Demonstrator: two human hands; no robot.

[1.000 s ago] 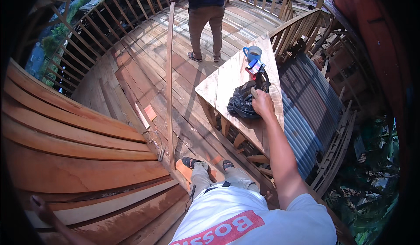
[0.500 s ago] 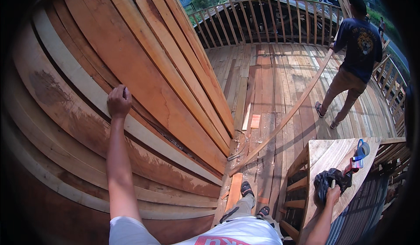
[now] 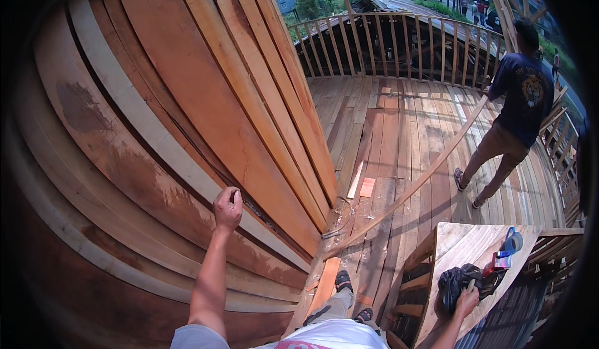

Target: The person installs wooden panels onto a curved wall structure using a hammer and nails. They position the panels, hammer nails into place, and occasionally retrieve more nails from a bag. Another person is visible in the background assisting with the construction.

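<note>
In front of the tall board wall (image 3: 168, 68) is my left hand (image 3: 228, 208), fingers curled closed; whatever they hold, if anything, is hidden. My right hand (image 3: 467, 300) is at the black plastic bag (image 3: 458, 285) on a wooden tabletop (image 3: 462, 240) at lower right. It is closed round a short, pale, stick-like thing (image 3: 472, 284) that sticks up beside the bag. Beyond the bag lie a red and white packet (image 3: 499, 262) and a blue ring-shaped roll (image 3: 513, 242).
A person (image 3: 523, 93) stands at the right, back turned, holding the far end of a long plank (image 3: 424, 177) that slants down to the floor. Offcuts (image 3: 367, 187) and shavings lie on the floorboards (image 3: 399, 124). A slatted railing (image 3: 399, 43) bounds the platform.
My left hand has moved down and right along the boards. The right hand stays at the bag on the tabletop. The view has shifted slightly; the other person still holds the plank.
</note>
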